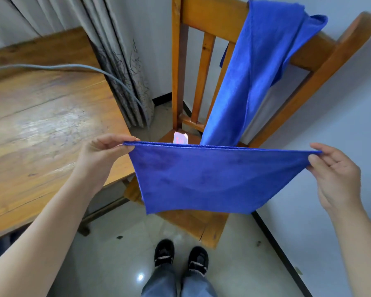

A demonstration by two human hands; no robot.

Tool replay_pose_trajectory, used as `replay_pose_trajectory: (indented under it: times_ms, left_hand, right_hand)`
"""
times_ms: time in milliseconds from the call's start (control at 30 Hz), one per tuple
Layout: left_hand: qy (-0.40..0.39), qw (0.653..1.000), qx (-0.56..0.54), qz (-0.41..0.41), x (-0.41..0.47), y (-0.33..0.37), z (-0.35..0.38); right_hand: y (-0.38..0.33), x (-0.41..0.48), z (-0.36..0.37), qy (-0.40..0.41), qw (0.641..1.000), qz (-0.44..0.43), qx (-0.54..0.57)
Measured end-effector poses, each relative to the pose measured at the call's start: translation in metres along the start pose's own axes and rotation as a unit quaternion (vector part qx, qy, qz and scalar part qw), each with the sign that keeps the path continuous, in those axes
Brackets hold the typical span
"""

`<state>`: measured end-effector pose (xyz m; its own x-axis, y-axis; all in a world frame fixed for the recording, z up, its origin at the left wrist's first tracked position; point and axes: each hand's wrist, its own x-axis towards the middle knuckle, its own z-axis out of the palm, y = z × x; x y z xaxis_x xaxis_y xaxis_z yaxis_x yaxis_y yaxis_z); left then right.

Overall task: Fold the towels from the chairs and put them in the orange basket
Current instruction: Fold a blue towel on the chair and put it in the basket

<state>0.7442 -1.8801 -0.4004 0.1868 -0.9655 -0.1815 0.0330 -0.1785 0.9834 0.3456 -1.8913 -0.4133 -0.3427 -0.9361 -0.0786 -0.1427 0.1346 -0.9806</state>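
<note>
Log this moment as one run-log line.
phase: folding | left hand: pinches corner of held blue towel | right hand: pinches opposite corner | second blue towel: draped over wooden chair back | orange basket: not in view

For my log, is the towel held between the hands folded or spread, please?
Apparently folded once: the held towel shows two stacked edges along its top, pinched by left hand and right hand.

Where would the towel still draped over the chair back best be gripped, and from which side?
Probably at the fold where the draped towel crosses the top rail, coming from above on the front side. Its long panel hangs free down toward the seat, so lifting straight up should clear it. The left hand and right hand now pinch the held towel.
</note>
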Motion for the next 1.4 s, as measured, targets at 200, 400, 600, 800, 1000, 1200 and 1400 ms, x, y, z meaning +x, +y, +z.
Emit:
replay_pose_trajectory:
  times_ms: [200,400,600,800,1000,1200,1400]
  left_hand:
    - [-0.048,0.998,-0.04,0.005,-0.029,0.009,-0.009]
    - [-0.06,0.974,0.103,-0.195,-0.048,-0.052,-0.024]
    - [-0.02,0.93,0.241,-0.275,-0.057,-0.133,-0.03]
    - [0.005,0.913,0.276,-0.301,-0.053,-0.16,-0.021]
    - [0.061,0.929,0.228,-0.286,-0.03,-0.161,-0.012]
    - [0.128,0.93,0.151,-0.309,0.021,-0.187,0.004]
    - [0.152,0.935,0.088,-0.306,0.057,-0.214,0.018]
  right_hand:
    - [-0.004,-0.015,-0.018,-0.059,0.991,0.011,0.119]
    - [0.065,-0.045,-0.02,-0.109,0.981,0.154,0.046]
    - [0.152,-0.064,-0.002,-0.15,0.936,0.3,-0.105]
    - [0.175,-0.062,0.016,-0.157,0.913,0.333,-0.178]
    - [0.177,-0.035,0.031,-0.13,0.924,0.293,-0.21]
    - [0.196,0.008,0.06,-0.104,0.939,0.242,-0.222]
    - [0.225,0.035,0.083,-0.061,0.948,0.225,-0.218]
